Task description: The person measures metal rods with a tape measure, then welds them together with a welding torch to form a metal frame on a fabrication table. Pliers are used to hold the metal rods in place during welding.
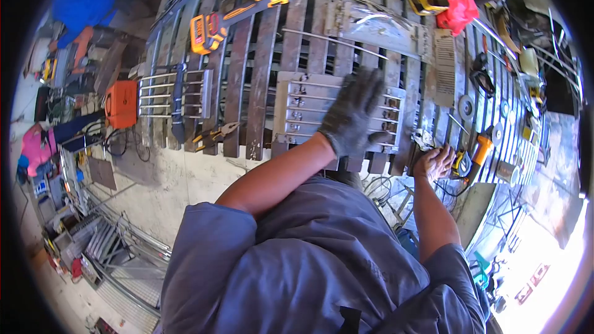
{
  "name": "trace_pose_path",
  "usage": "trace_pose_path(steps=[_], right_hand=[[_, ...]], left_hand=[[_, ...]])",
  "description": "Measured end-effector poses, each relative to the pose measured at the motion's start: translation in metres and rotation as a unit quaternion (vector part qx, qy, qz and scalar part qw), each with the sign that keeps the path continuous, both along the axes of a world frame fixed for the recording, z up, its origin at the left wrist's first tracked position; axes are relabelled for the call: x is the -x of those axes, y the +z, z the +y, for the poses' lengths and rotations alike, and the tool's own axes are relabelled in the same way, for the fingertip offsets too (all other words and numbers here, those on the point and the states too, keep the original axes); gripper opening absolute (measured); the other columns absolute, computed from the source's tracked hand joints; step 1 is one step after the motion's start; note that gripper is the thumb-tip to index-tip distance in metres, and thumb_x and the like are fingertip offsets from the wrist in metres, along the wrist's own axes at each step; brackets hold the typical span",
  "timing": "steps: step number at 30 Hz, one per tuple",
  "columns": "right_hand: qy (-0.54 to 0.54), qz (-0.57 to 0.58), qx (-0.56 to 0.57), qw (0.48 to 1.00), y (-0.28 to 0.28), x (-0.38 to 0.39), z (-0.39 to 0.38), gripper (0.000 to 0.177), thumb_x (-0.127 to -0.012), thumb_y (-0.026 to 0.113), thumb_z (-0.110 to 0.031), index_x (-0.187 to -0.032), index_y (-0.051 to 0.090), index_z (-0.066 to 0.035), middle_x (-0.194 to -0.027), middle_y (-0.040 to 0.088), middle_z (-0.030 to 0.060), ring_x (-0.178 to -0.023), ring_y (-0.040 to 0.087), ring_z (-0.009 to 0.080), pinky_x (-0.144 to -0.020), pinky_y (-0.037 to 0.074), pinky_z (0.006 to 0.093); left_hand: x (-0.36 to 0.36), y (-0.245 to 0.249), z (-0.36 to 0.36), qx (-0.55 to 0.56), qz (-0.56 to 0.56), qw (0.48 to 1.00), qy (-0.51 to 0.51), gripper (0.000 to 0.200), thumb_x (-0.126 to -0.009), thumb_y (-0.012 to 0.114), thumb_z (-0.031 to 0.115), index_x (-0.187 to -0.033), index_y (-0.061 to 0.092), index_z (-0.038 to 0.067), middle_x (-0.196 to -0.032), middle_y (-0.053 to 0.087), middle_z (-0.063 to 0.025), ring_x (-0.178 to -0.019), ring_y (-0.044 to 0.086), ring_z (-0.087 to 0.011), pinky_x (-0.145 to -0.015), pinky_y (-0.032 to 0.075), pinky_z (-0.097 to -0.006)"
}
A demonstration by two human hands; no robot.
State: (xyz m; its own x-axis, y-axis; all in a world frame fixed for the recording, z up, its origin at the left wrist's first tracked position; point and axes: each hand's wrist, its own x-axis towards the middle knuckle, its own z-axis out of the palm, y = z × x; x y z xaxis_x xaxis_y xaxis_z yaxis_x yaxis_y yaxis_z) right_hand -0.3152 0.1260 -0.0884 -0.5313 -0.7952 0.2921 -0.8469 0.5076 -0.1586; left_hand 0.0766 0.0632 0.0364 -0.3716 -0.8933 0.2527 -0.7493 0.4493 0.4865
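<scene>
My left hand (354,114), in a dark grey work glove, lies stretched out flat over the right half of a metal frame with several parallel rods (309,105). Its fingers are slightly blurred, point away from me and cover part of the rods. The frame rests on a slatted metal table (255,99). Bare, my right hand (435,162) rests at the table's near edge with its fingers apart. Just beyond those fingers is a small crumpled silvery thing (423,138). A yellow and black tape measure (462,164) sits right beside the hand.
A second rodded metal piece (206,96) and pliers (216,134) lie to the left. Farther back are a yellow and black power tool (210,32), a thin rod (334,43) and a red bag (456,9). A grinding disc (466,108) lies right. An orange box (120,104) stands far left.
</scene>
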Motion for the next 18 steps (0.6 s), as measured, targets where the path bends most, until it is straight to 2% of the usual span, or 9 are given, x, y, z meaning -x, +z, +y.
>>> trace_pose_path(steps=[1, 2, 5, 6, 11, 15, 18], right_hand=[[0.000, -0.003, -0.005, 1.000, 0.002, -0.001, 0.001, 0.060, -0.109, 0.046, -0.044, -0.162, 0.057, -0.018, -0.176, 0.046, 0.0117, -0.167, 0.033, 0.0369, -0.132, 0.021, 0.0633], [-0.002, -0.013, 0.001, 1.000, 0.006, -0.005, 0.002, 0.060, -0.109, 0.046, -0.043, -0.162, 0.058, -0.017, -0.176, 0.045, 0.0119, -0.167, 0.032, 0.0373, -0.133, 0.022, 0.0622], [-0.001, -0.017, -0.012, 1.000, 0.009, -0.007, 0.001, 0.060, -0.109, 0.047, -0.042, -0.162, 0.056, -0.017, -0.177, 0.042, 0.0117, -0.168, 0.030, 0.0368, -0.133, 0.021, 0.0614], [0.003, -0.003, -0.010, 1.000, 0.008, -0.006, 0.002, 0.060, -0.112, 0.045, -0.046, -0.165, 0.054, -0.019, -0.177, 0.043, 0.0091, -0.167, 0.031, 0.0359, -0.132, 0.022, 0.0629], [-0.002, -0.004, -0.010, 1.000, 0.005, -0.005, 0.002, 0.059, -0.112, 0.045, -0.045, -0.165, 0.054, -0.022, -0.178, 0.042, 0.0088, -0.167, 0.032, 0.0362, -0.132, 0.023, 0.0631], [-0.001, -0.015, -0.006, 1.000, 0.005, -0.005, 0.001, 0.059, -0.110, 0.047, -0.041, -0.163, 0.055, -0.018, -0.177, 0.043, 0.0107, -0.168, 0.030, 0.0362, -0.133, 0.020, 0.0636], [0.002, -0.001, 0.004, 1.000, 0.001, -0.003, 0.000, 0.057, -0.111, 0.046, -0.042, -0.162, 0.056, -0.020, -0.176, 0.044, 0.0099, -0.166, 0.034, 0.0353, -0.133, 0.021, 0.0633]], left_hand=[[-0.006, -0.026, -0.001, -0.007, -0.022, 1.000, 0.008, 0.126, -0.097, 0.061, 0.080, -0.177, 0.019, -0.007, -0.185, 0.013, -0.0325, -0.173, 0.009, -0.0526, -0.139, 0.008, -0.0638], [-0.015, -0.043, 0.002, -0.102, -0.134, 0.986, 0.000, 0.128, -0.097, 0.059, 0.082, -0.176, 0.019, -0.009, -0.185, 0.014, -0.0326, -0.173, 0.009, -0.0505, -0.140, 0.005, -0.0622], [-0.011, -0.045, -0.002, -0.113, -0.147, 0.983, 0.009, 0.127, -0.097, 0.059, 0.082, -0.175, 0.020, -0.010, -0.184, 0.018, -0.0340, -0.173, 0.010, -0.0491, -0.140, 0.005, -0.0606], [-0.009, -0.045, 0.000, -0.115, -0.147, 0.982, 0.010, 0.127, -0.097, 0.059, 0.082, -0.175, 0.020, -0.010, -0.184, 0.018, -0.0339, -0.173, 0.010, -0.0494, -0.140, 0.005, -0.0609], [-0.009, -0.047, -0.001, -0.108, -0.154, 0.982, 0.008, 0.125, -0.097, 0.058, 0.081, -0.175, 0.022, -0.011, -0.184, 0.018, -0.0338, -0.173, 0.010, -0.0515, -0.139, 0.006, -0.0633], [0.009, -0.054, 0.007, -0.074, -0.152, 0.985, 0.025, 0.117, -0.102, 0.054, 0.077, -0.174, 0.027, -0.010, -0.184, 0.017, -0.0335, -0.172, 0.008, -0.0527, -0.138, 0.005, -0.0662], [0.033, -0.062, 0.026, -0.060, -0.133, 0.988, 0.044, 0.108, -0.104, 0.053, 0.073, -0.174, 0.032, -0.007, -0.185, 0.017, -0.0326, -0.173, 0.007, -0.0524, -0.138, 0.002, -0.0671]])
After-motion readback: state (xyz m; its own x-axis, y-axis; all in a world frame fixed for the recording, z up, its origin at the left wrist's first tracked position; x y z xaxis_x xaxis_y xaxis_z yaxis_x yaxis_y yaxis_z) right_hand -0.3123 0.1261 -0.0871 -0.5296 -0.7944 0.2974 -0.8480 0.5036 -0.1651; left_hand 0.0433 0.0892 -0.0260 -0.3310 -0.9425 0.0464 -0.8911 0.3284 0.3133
